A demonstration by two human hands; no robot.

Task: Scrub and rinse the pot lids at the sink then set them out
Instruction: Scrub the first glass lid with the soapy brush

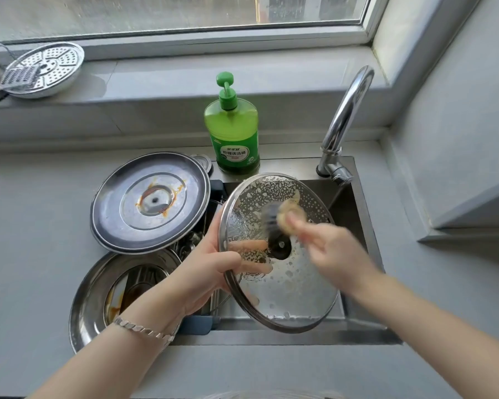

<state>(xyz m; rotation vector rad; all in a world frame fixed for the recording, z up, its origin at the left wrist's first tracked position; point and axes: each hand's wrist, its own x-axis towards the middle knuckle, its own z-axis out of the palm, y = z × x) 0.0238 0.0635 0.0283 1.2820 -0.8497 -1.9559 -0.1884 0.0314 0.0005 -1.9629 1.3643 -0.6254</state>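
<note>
Over the sink [355,203], the left hand [211,272] grips the glass lid [300,292] at its left rim, thumb on the near face and fingers showing through the glass behind it. The lid is tilted up on edge above the basin with its dark knob facing away. The right hand [334,251] is smeared by motion, but its fingers appear to pinch a pale scrubbing pad [290,216] pressed to the upper part of the lid, where suds bead across the glass. The scrubbing step looks to be in hand, on what is probably the first of several lids. Next this lid needs turning under the faucet [346,110], whose base sits just beyond the lid's top edge. I cannot tell whether water is running. To the left, a stained steel lid [150,203] lies over a rack of utensils, overlapping a larger steel piece [98,292] with brown residue, both apparently unwashed. They crowd that side, so little room shows there for setting clean lids down. A green soap bottle [234,136] stands behind the sink, and a perforated steamer plate [49,67] holding a grater [19,77] rests on the windowsill.
</note>
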